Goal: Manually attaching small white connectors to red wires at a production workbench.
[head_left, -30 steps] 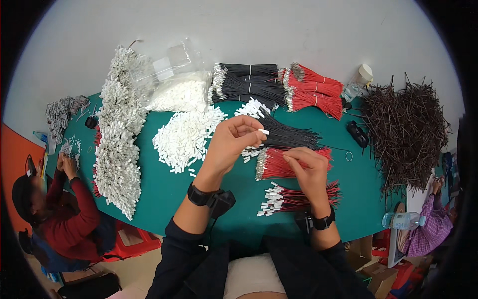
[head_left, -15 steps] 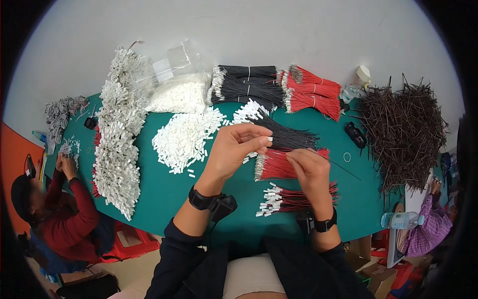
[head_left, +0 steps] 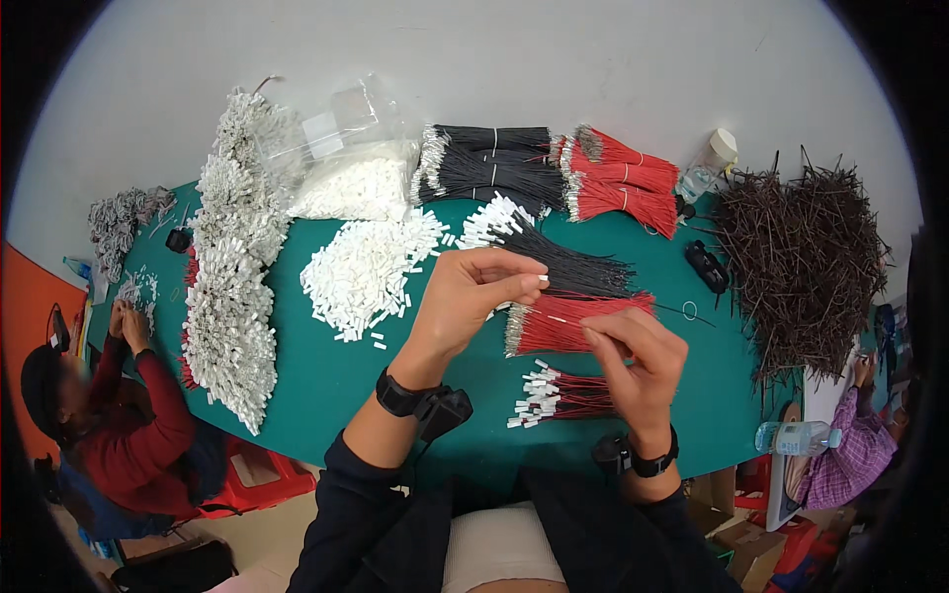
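Two bare hands work above a green table, seen from a camera we wear on the head. Our left hand is raised over the middle of the table, thumb and fingertips pressed together on a small white connector that shows just past the fingertips. Our right hand sits lower and to the right, fingers curled and pinching the end of a thin red wire, which runs up and left toward the connector; whether wire and connector touch, we cannot tell. Both wrists wear dark watches.

Directly beneath the hands lies a bundle of red wires with bare metal ends, and just above it a bundle of black wires with white ends. Nearer to us lies a smaller bunch of red wires with white connectors. To the left of our left hand is a loose heap of white connectors, and beyond it a clear plastic bag holding more. A long pile of finished white-tipped pieces runs down the table's left side. At the far edge rest tied black wire bundles and red wire bundles. A big tangle of dark brown wires fills the right end.

A person in a red sleeve sits at the left, another in purple at the right.
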Tool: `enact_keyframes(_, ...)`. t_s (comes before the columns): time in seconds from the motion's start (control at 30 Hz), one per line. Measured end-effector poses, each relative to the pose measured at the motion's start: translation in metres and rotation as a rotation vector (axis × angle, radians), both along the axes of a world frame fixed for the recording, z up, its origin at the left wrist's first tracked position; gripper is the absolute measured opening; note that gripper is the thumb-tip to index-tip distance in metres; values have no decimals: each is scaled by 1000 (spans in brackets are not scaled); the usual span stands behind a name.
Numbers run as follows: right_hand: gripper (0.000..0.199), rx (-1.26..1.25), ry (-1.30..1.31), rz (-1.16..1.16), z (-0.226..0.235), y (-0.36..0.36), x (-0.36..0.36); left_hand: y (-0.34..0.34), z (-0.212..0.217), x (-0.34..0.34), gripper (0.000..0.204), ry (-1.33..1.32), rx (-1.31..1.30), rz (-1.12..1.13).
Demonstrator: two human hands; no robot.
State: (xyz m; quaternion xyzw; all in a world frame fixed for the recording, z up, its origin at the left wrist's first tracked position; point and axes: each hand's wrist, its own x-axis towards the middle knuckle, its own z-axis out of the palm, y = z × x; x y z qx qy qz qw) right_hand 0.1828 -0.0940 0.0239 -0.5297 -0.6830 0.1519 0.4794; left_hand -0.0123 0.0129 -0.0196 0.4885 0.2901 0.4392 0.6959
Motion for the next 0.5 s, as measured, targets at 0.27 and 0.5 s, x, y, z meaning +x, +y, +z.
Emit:
enact_keyframes(0.27, 14, 245, -61, -96, 0, 14, 4, -7, 3, 3, 17, 41, 101, -21)
enact_keyframes(0.5, 16, 216, -43, -112, -8, 18, 4, -12, 12, 2, 21, 86, 31, -53)
